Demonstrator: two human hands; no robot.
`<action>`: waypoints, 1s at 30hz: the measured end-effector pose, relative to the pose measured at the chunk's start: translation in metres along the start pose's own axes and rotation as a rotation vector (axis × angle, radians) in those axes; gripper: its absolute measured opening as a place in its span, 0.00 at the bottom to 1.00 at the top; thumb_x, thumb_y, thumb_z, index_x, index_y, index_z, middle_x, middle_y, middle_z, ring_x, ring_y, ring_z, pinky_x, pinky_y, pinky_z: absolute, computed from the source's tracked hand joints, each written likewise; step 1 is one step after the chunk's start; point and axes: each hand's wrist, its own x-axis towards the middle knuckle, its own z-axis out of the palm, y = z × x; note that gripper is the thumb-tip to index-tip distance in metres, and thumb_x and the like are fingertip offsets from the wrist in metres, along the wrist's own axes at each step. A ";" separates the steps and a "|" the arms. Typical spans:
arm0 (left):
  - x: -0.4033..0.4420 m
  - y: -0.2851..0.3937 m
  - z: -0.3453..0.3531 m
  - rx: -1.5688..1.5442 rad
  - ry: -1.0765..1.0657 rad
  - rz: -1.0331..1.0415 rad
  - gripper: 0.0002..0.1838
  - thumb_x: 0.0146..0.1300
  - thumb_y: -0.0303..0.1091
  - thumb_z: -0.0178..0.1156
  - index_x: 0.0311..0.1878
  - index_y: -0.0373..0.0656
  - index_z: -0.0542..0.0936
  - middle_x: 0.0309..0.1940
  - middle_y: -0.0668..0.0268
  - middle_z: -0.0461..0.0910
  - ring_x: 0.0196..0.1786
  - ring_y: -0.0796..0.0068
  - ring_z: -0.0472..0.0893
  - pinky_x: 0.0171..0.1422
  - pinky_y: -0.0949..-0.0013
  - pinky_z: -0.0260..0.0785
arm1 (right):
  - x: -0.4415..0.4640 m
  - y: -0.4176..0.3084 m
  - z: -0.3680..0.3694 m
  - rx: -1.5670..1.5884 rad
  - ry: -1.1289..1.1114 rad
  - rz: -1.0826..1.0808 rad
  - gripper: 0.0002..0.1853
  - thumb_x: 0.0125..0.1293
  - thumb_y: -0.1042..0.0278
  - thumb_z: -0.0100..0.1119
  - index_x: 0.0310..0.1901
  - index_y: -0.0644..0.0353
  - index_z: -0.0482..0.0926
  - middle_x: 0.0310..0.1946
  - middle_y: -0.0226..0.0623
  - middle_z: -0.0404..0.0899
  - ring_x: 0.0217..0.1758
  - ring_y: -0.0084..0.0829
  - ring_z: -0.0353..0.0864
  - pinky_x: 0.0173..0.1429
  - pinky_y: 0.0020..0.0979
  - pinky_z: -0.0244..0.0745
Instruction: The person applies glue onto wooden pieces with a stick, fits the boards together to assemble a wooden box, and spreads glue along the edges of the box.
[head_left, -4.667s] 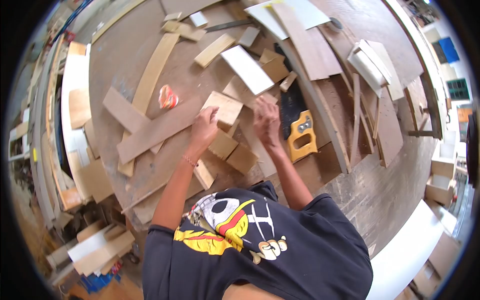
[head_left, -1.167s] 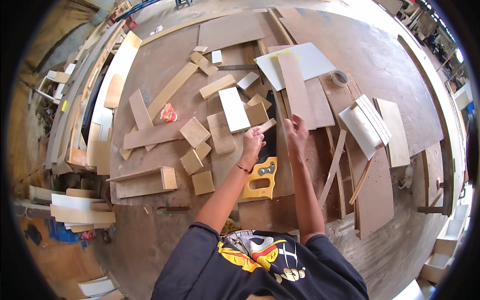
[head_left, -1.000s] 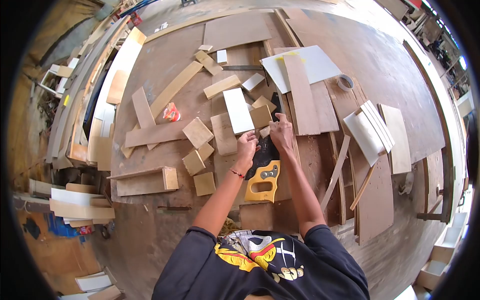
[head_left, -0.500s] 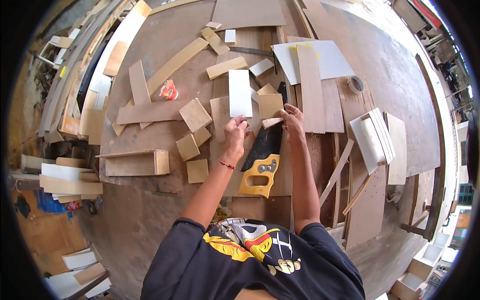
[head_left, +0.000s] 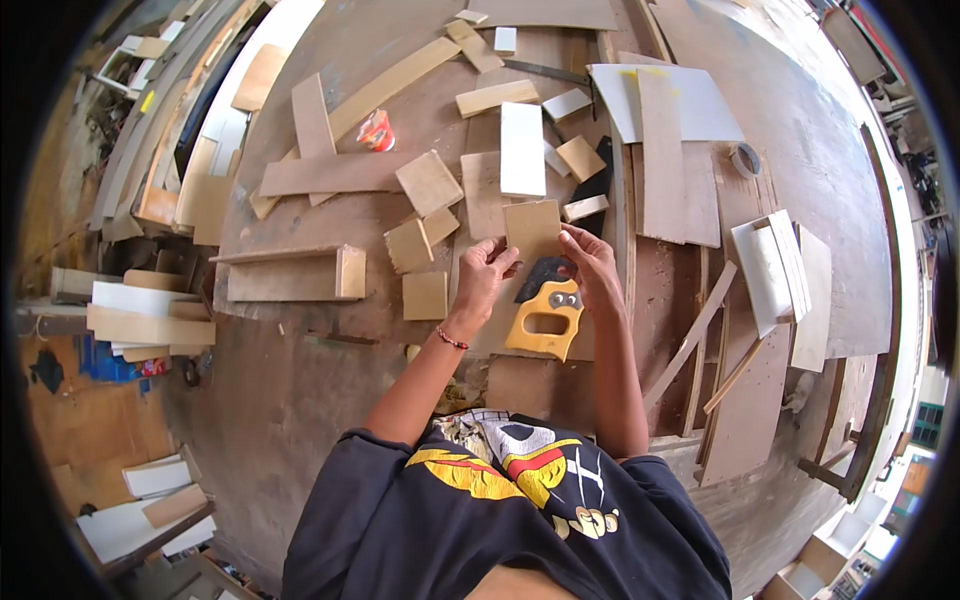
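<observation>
A small square wooden piece (head_left: pixel 532 228) is pinched at its edges between my left hand (head_left: pixel 484 272) and my right hand (head_left: pixel 594 268). Right below it lies a handsaw with a yellow handle (head_left: pixel 546 318), its blade partly hidden by my hands and the piece. Just beyond the piece, a white rectangular board (head_left: pixel 522 150) rests on the table. To its right are a small square block (head_left: pixel 580 158) and a narrow pale offcut (head_left: pixel 585 207), near the saw's tip.
Several wooden blocks (head_left: pixel 430 182) lie left of my hands, with an open wooden box piece (head_left: pixel 296 275) nearer the edge. A red and white cup (head_left: pixel 376 131) stands behind them. A roll of tape (head_left: pixel 744 160) and stacked white boards (head_left: pixel 770 270) sit on the right.
My left hand has left the lower end of the white board and now grips the square piece. My right hand's piece has come nearer to me. The whole view has shifted.
</observation>
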 end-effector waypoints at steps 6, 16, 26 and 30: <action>-0.036 0.000 -0.031 -0.044 0.035 -0.047 0.12 0.62 0.31 0.59 0.47 0.37 0.78 0.33 0.72 0.80 0.32 0.87 0.76 0.36 0.81 0.70 | -0.029 0.022 0.032 -0.054 -0.118 -0.033 0.16 0.64 0.64 0.59 0.50 0.63 0.76 0.37 0.29 0.81 0.36 0.17 0.78 0.35 0.18 0.71; -0.111 0.034 -0.138 -0.074 -0.187 0.005 0.35 0.54 0.55 0.65 0.57 0.36 0.71 0.40 0.70 0.78 0.40 0.85 0.75 0.42 0.79 0.71 | -0.082 0.027 0.132 -0.015 -0.179 -0.017 0.16 0.67 0.67 0.53 0.53 0.65 0.75 0.37 0.30 0.81 0.36 0.18 0.77 0.37 0.20 0.71; -0.194 0.074 -0.325 -0.178 0.123 0.078 0.23 0.60 0.41 0.62 0.54 0.37 0.72 0.37 0.70 0.78 0.35 0.86 0.77 0.37 0.81 0.72 | -0.115 0.108 0.320 -0.158 -0.457 -0.001 0.18 0.66 0.65 0.54 0.54 0.65 0.74 0.38 0.28 0.81 0.35 0.15 0.76 0.35 0.18 0.70; -0.211 0.080 -0.382 -0.197 0.253 0.131 0.22 0.60 0.39 0.62 0.52 0.36 0.72 0.35 0.70 0.79 0.33 0.86 0.77 0.34 0.82 0.71 | -0.121 0.129 0.381 -0.267 -0.506 0.003 0.17 0.68 0.66 0.52 0.55 0.61 0.75 0.37 0.25 0.80 0.35 0.13 0.74 0.34 0.17 0.69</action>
